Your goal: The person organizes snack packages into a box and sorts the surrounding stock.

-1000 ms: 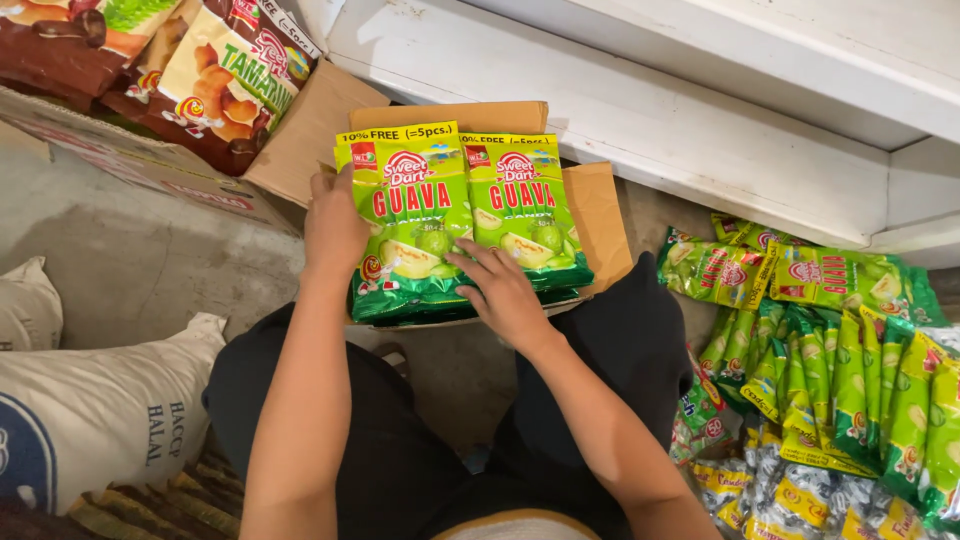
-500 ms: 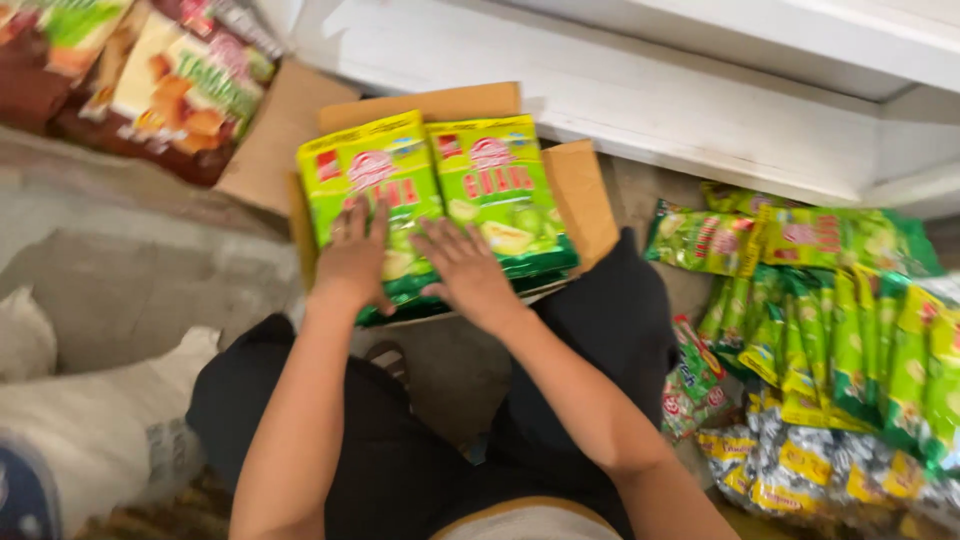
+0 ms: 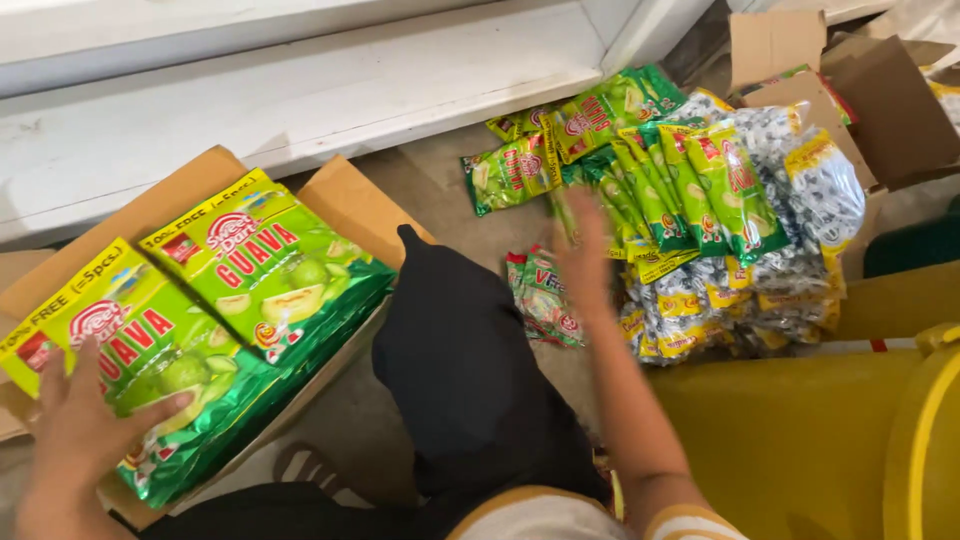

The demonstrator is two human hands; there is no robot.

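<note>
Two stacks of green candy packs (image 3: 215,320) lie side by side in an open cardboard box (image 3: 340,195) at the left edge. Left hand (image 3: 85,425) rests flat on the nearer stack, fingers spread, gripping nothing. Bare floor (image 3: 440,190) runs between box flap and a loose pile of green packs (image 3: 650,170) further right. Right hand (image 3: 585,255), blurred, hovers open over that pile's near edge, holding nothing. Yellow container (image 3: 800,430) borders the pile at lower right.
</note>
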